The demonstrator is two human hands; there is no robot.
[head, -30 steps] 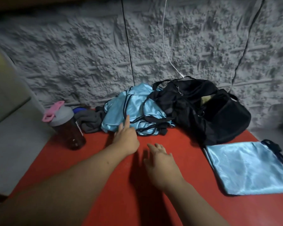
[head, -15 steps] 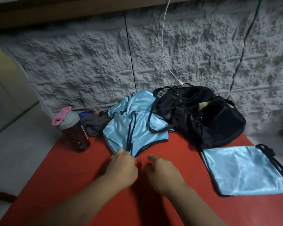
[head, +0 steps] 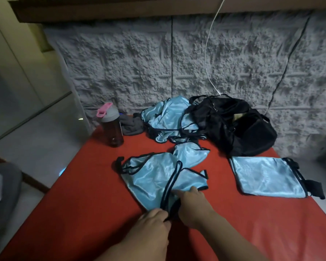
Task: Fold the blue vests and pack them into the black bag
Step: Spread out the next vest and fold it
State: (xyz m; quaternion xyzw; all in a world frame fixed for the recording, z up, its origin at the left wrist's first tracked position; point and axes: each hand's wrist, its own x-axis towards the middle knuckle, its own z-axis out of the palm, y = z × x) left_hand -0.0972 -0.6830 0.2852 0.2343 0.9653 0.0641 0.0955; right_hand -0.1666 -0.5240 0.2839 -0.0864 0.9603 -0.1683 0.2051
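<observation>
A light blue vest with black trim [head: 154, 176] lies spread and crumpled in the middle of the red table [head: 83, 200]. My left hand [head: 152, 221] pinches its near black-edged corner. My right hand [head: 192, 202] grips the same near edge just to the right, fingers under the fabric. A pile of more blue vests [head: 167, 119] sits at the back against the wall. The black bag [head: 239, 129] stands open at the back right. A folded blue vest [head: 265, 176] lies flat on the right, in front of the bag.
A dark bottle with a grey and pink lid [head: 111, 127] stands at the table's back left, beside a grey cloth [head: 132, 125]. A rough grey wall [head: 196, 63] closes the back, with a white cable [head: 209, 53] hanging down. The floor drops away on the left.
One vest has been pulled off the back pile toward me into the table's middle. Both hands have come back with it and now hold its near edge.
</observation>
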